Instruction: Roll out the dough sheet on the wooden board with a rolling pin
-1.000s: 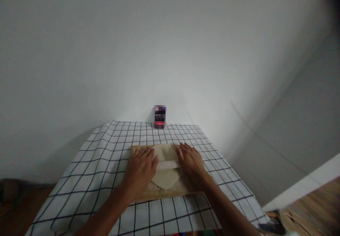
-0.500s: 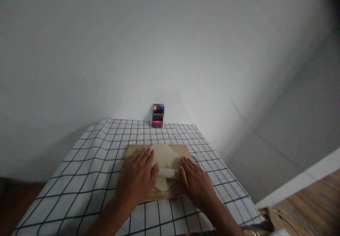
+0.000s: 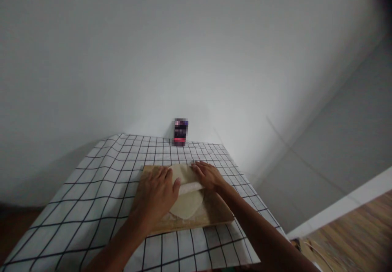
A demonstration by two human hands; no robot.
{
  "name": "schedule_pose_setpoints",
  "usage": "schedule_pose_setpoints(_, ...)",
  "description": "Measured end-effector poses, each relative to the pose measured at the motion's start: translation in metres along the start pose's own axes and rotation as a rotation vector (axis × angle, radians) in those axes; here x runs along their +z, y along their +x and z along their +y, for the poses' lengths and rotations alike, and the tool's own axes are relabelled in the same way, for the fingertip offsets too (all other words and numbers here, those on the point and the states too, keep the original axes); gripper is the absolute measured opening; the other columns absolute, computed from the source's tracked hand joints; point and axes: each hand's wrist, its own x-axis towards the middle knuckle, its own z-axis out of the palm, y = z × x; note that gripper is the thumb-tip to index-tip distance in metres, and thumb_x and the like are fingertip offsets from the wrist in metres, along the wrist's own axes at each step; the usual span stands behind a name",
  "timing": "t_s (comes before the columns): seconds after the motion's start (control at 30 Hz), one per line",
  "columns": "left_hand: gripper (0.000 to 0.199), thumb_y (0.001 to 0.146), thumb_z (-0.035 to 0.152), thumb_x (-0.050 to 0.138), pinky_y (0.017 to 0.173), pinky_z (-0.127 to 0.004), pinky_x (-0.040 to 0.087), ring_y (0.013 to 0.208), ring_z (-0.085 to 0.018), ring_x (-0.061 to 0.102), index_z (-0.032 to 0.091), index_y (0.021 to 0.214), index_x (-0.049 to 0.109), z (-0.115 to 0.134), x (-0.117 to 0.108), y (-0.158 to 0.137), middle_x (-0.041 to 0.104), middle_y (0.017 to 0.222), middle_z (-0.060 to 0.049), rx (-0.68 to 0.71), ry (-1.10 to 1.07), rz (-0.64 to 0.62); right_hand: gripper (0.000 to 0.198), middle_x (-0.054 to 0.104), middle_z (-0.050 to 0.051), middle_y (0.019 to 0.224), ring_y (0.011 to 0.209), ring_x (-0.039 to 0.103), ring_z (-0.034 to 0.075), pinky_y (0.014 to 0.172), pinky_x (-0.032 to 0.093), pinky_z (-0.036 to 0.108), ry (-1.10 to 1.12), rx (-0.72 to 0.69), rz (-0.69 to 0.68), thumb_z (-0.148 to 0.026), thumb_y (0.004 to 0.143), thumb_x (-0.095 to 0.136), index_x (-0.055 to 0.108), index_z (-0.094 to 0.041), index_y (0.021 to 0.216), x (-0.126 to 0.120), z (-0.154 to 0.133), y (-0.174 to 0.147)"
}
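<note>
A pale rolling pin (image 3: pixel 190 188) lies across a flat sheet of dough (image 3: pixel 186 207) on a wooden board (image 3: pixel 220 215). My left hand (image 3: pixel 161 189) rests over the pin's left end, palm down, fingers stretched forward and thumb apart. Over its right end lies my right hand (image 3: pixel 208 175), fingers also extended, farther forward than the left. Both palms press on the pin without visibly wrapping round it. The pin's ends are hidden under my hands, and it sits slightly slanted, right side farther away.
A white cloth with a black grid (image 3: pixel 104 194) covers the table under the board. A small dark, blurred upright object (image 3: pixel 180 132) stands at the back against the white wall (image 3: pixel 196 59). Wooden floor (image 3: pixel 361 231) and some unclear items show at lower right.
The rolling pin has moved forward over the dough and tilted, its right end away. My right hand has gone forward and left; more dough shows on the near side.
</note>
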Motion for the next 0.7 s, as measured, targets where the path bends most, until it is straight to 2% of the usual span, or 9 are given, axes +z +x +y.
schedule_pose_setpoints(0.1,0.047,0.104,0.040,0.041,0.110,-0.058,0.044,0.132,-0.037,0.058,0.007,0.126,0.067,-0.006,0.005,0.012,0.068,0.134,-0.023,-0.045,0.018,-0.011,0.054,0.069,0.008,0.137,0.133,0.058,0.021,0.113,0.042,0.036,0.012,-0.058,-0.050,-0.045,0.111,0.024,0.070,-0.021,0.126,-0.001,0.003,0.024)
schedule_pose_setpoints(0.2,0.048,0.103,0.039,0.040,0.111,-0.058,0.045,0.134,-0.037,0.057,0.007,0.127,0.066,-0.004,0.004,0.012,0.066,0.137,-0.023,-0.046,0.047,-0.026,0.051,0.067,0.006,0.139,0.133,0.058,0.020,0.113,0.042,0.034,0.014,-0.060,-0.037,-0.044,0.111,0.025,0.068,-0.022,0.129,0.000,0.002,0.021)
schedule_pose_setpoints(0.37,0.051,0.102,0.038,0.039,0.118,-0.061,0.037,0.142,-0.036,0.051,0.008,0.136,0.062,0.011,-0.003,-0.012,0.059,0.148,-0.020,0.013,0.060,0.049,0.050,0.055,0.006,0.154,0.147,0.044,0.022,0.123,0.032,0.043,-0.041,0.014,0.074,-0.039,0.109,0.028,0.060,-0.023,0.144,0.009,-0.006,-0.038)
schedule_pose_setpoints(0.47,0.052,0.103,0.038,0.036,0.120,-0.057,0.037,0.144,-0.032,0.049,0.009,0.139,0.060,0.018,-0.004,-0.031,0.055,0.152,-0.017,0.076,0.024,0.136,0.053,0.053,0.007,0.156,0.149,0.040,0.023,0.123,0.032,0.046,-0.055,0.056,0.157,-0.037,0.109,0.025,0.057,-0.019,0.147,0.017,-0.016,-0.080)
schedule_pose_setpoints(0.53,0.054,0.103,0.039,0.036,0.120,-0.055,0.038,0.145,-0.031,0.047,0.008,0.143,0.057,0.020,-0.004,-0.041,0.052,0.155,-0.016,0.122,0.001,0.173,0.054,0.047,0.009,0.159,0.152,0.035,0.025,0.124,0.032,0.049,-0.067,0.071,0.205,-0.038,0.108,0.026,0.053,-0.017,0.151,0.020,-0.021,-0.095)
schedule_pose_setpoints(0.6,0.055,0.104,0.039,0.036,0.119,-0.054,0.039,0.145,-0.032,0.047,0.007,0.145,0.055,0.020,-0.004,-0.045,0.051,0.155,-0.016,0.143,-0.019,0.174,0.055,0.045,0.010,0.161,0.153,0.033,0.026,0.124,0.032,0.049,-0.070,0.074,0.209,-0.038,0.108,0.027,0.052,-0.016,0.151,0.020,-0.022,-0.094)
schedule_pose_setpoints(0.7,0.054,0.104,0.039,0.036,0.117,-0.055,0.042,0.143,-0.034,0.050,0.006,0.143,0.056,0.016,-0.003,-0.037,0.054,0.152,-0.019,0.101,-0.028,0.129,0.053,0.052,0.007,0.156,0.150,0.039,0.024,0.124,0.029,0.047,-0.051,0.065,0.135,-0.037,0.108,0.025,0.057,-0.020,0.147,0.014,-0.016,-0.065)
